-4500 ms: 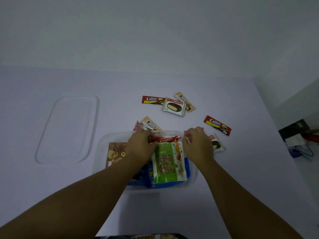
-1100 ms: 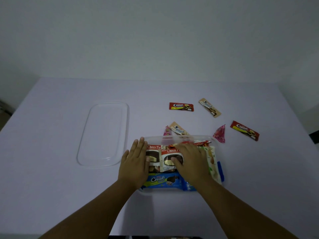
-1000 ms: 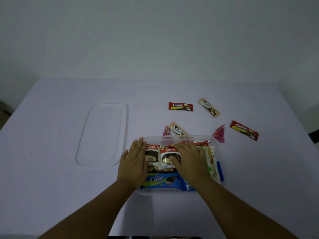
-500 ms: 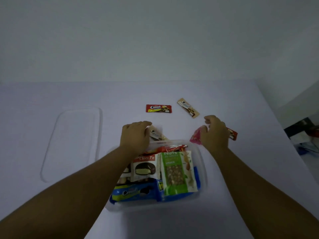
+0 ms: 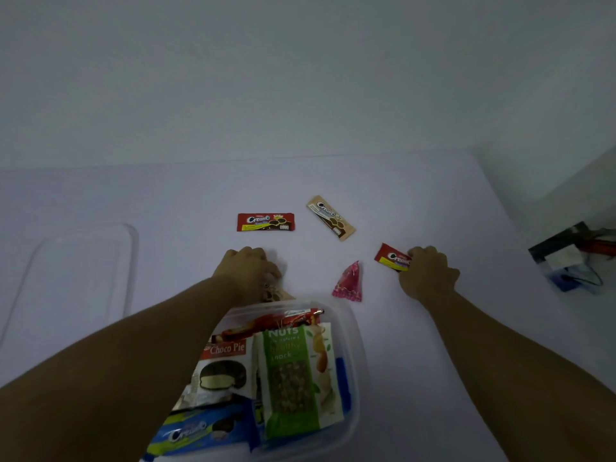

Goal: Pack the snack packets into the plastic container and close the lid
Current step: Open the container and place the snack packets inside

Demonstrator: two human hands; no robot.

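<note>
The clear plastic container point(image 5: 354, 331) sits near me, holding a Choco Pie packet point(image 5: 224, 368), a green nuts pouch point(image 5: 296, 378), a blue cream biscuit pack point(image 5: 200, 431) and a red wrapper point(image 5: 266, 323). My left hand point(image 5: 248, 273) curls over a tan biscuit packet point(image 5: 271, 295) just beyond the container's far rim. My right hand point(image 5: 428, 273) grips the end of a red cream biscuit packet point(image 5: 391, 257) on the table. A pink triangular packet point(image 5: 348, 283) lies between my hands. The clear lid point(image 5: 73, 278) lies at the left.
Farther out on the white table lie another red cream biscuit packet point(image 5: 265, 222) and a tan biscuit packet point(image 5: 330, 217). A dark object with cables point(image 5: 573, 258) sits off the table's right edge. A plain wall rises behind.
Both hands left the packets inside the container and reached forward. My right hand moved right, past the pink packet, onto the red packet. My left hand closed over the tan packet.
</note>
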